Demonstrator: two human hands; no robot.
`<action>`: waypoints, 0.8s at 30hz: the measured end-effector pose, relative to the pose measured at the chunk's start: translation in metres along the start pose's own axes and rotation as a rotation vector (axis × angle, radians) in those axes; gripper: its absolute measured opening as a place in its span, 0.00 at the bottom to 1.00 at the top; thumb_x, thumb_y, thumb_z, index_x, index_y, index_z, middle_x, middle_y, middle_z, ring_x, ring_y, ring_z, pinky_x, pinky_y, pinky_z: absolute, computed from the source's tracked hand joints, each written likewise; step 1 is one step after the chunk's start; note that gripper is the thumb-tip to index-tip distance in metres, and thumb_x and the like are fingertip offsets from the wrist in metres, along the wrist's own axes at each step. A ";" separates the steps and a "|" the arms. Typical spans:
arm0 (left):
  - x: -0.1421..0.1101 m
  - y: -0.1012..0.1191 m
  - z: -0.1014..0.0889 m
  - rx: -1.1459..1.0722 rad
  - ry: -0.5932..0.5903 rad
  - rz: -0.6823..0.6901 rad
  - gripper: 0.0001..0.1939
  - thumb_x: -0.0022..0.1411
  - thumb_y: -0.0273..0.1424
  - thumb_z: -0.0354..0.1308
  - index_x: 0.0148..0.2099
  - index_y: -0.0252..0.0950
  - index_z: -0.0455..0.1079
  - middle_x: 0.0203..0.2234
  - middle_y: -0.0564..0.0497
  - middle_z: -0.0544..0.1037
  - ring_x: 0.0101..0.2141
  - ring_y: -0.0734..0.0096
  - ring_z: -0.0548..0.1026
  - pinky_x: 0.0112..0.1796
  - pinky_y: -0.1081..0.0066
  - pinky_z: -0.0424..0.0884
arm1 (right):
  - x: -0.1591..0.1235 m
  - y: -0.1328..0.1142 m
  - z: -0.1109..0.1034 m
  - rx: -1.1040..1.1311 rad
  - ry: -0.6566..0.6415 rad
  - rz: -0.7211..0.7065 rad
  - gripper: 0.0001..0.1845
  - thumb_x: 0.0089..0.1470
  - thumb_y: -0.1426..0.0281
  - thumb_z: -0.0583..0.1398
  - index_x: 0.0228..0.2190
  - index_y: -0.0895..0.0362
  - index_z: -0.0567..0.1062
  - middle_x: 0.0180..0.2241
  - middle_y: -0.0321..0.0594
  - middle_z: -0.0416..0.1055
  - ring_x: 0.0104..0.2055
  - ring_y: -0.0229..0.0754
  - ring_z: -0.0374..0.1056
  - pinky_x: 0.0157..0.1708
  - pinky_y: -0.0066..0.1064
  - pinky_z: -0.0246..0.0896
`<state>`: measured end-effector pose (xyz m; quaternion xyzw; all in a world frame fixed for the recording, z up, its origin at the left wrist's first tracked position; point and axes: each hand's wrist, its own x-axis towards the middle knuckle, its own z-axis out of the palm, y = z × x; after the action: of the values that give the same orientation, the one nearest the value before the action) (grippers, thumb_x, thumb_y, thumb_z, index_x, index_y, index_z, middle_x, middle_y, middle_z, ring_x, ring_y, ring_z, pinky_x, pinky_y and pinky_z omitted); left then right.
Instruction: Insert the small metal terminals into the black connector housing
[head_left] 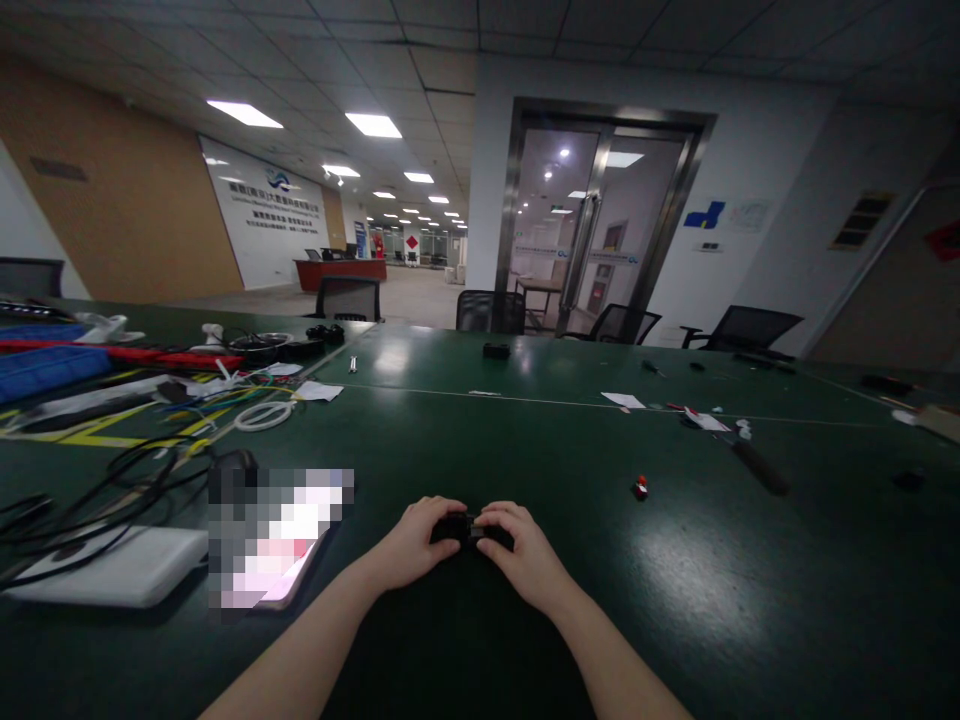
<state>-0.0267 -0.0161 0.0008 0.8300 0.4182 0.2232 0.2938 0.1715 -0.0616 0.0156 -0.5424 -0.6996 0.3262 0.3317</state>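
Close above the green table (pixel 465 430), my two hands meet in front of me on a small dark object. My left hand (pixel 416 540) is closed, thumb and fingers pinching the left part, a small black piece (pixel 450 528). Opposite it, my right hand (pixel 529 553) pinches the right part, also a black piece (pixel 501 537). A small light, metal-looking bit shows between the fingertips. I cannot tell whether the two black parts are joined or apart. Fingers hide much of both.
A lit phone (pixel 289 545), partly blurred out, lies left of my hands, beside a white box-shaped device (pixel 120 565) and black cables (pixel 142 490). Blue trays (pixel 52 372) stand far left. At right are a small red-and-black item (pixel 640 488) and a dark-handled tool (pixel 757 467).
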 end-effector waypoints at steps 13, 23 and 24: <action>-0.001 0.006 -0.003 -0.002 -0.009 -0.007 0.21 0.52 0.31 0.57 0.50 0.42 0.63 0.44 0.50 0.70 0.47 0.61 0.66 0.49 0.62 0.61 | -0.001 0.000 0.003 -0.060 0.010 0.002 0.11 0.45 0.70 0.59 0.35 0.46 0.73 0.44 0.34 0.65 0.48 0.45 0.59 0.48 0.43 0.53; 0.000 0.001 0.000 -0.005 0.006 0.012 0.22 0.52 0.31 0.57 0.50 0.42 0.63 0.45 0.49 0.70 0.47 0.62 0.66 0.49 0.62 0.61 | 0.001 0.005 0.002 -0.058 -0.004 -0.049 0.19 0.41 0.73 0.61 0.39 0.46 0.71 0.42 0.34 0.67 0.47 0.45 0.61 0.48 0.40 0.53; 0.000 0.001 0.001 -0.008 0.008 0.017 0.22 0.52 0.31 0.57 0.50 0.42 0.63 0.45 0.49 0.70 0.47 0.62 0.66 0.49 0.62 0.61 | 0.001 0.005 0.001 -0.051 -0.005 -0.045 0.19 0.41 0.73 0.61 0.39 0.46 0.71 0.43 0.34 0.67 0.47 0.44 0.61 0.48 0.40 0.53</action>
<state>-0.0256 -0.0167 0.0012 0.8315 0.4116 0.2306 0.2934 0.1728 -0.0594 0.0109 -0.5341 -0.7206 0.3020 0.3230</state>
